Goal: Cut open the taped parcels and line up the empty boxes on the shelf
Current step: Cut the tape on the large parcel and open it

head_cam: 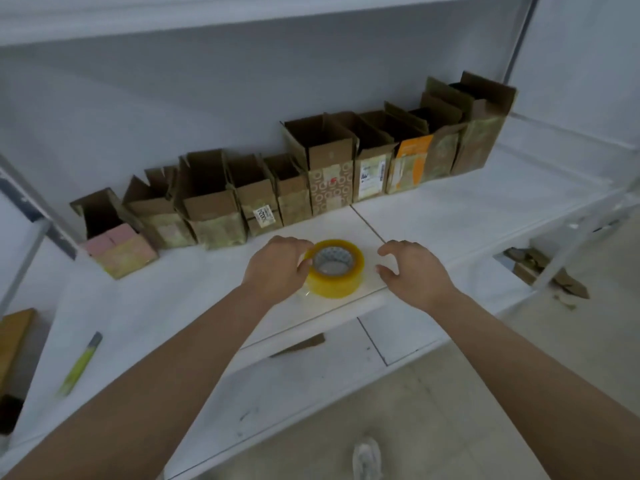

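Several opened cardboard boxes [322, 174] stand in a row along the back of the white shelf [450, 216], flaps up, from a pink-sided one [114, 237] at the left to a tall one [481, 133] at the right. A yellow roll of packing tape [337, 271] lies flat near the shelf's front edge. My left hand [277, 268] grips the roll's left side with curled fingers. To the right of the roll hovers my right hand [412, 271], fingers loosely curled, holding nothing and apart from the roll.
A green-and-grey utility knife [81, 362] lies on the shelf at the lower left, beside a brown flat board [14, 341] at the left edge. Cardboard scraps [540, 271] lie on the floor at the right. A shoe [367, 459] shows below.
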`<state>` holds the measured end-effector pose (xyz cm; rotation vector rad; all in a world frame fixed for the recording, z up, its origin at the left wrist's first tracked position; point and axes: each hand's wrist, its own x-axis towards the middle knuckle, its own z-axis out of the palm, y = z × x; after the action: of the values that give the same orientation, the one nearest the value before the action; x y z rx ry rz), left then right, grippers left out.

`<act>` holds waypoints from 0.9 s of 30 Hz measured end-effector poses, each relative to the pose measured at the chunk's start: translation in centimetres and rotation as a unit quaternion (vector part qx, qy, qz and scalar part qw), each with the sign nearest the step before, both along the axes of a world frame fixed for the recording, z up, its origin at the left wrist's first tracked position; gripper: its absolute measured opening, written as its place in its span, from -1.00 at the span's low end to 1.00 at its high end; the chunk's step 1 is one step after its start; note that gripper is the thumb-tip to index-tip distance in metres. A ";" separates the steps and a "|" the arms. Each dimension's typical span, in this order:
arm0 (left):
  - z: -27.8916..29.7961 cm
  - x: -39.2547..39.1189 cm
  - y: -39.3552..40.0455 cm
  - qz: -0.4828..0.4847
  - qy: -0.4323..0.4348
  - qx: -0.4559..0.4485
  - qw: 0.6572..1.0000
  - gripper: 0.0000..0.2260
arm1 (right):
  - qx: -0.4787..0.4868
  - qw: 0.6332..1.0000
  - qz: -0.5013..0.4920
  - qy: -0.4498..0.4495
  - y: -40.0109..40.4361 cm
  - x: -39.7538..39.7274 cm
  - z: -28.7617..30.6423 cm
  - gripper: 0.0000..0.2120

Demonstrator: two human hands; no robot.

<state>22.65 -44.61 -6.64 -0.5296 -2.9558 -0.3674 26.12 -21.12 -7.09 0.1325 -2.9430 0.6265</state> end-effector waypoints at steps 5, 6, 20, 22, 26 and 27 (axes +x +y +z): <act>0.8 2.6 -3.9 -0.003 0.021 0.022 1.000 -0.67 | 0.011 1.000 0.000 0.026 -3.8 2.6 1.6 -0.69; 1.1 2.7 -4.6 -0.004 0.027 0.027 0.999 -0.67 | 0.014 0.999 0.001 0.029 -4.6 2.9 1.9 -0.70; 2.3 -1.5 -20.2 0.032 0.024 0.015 0.999 -0.72 | 0.018 0.999 -0.013 0.036 -19.5 -0.9 4.1 -0.68; 2.4 -2.4 -22.8 0.054 0.021 0.013 0.998 -0.72 | 0.009 1.000 -0.009 0.023 -21.7 -1.9 3.7 -0.68; 1.7 -3.7 -26.3 0.092 0.030 0.014 0.995 -0.75 | 0.005 1.000 0.010 0.006 -24.8 -3.6 2.6 -0.68; 1.4 -4.0 -26.9 0.103 0.029 0.008 0.994 -0.75 | 0.005 1.000 0.012 -0.001 -25.2 -3.8 2.4 -0.68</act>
<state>18.67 -71.53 -5.28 -0.2266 -2.9127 -0.3456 22.36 -46.32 -4.73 0.1687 -2.9505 0.6142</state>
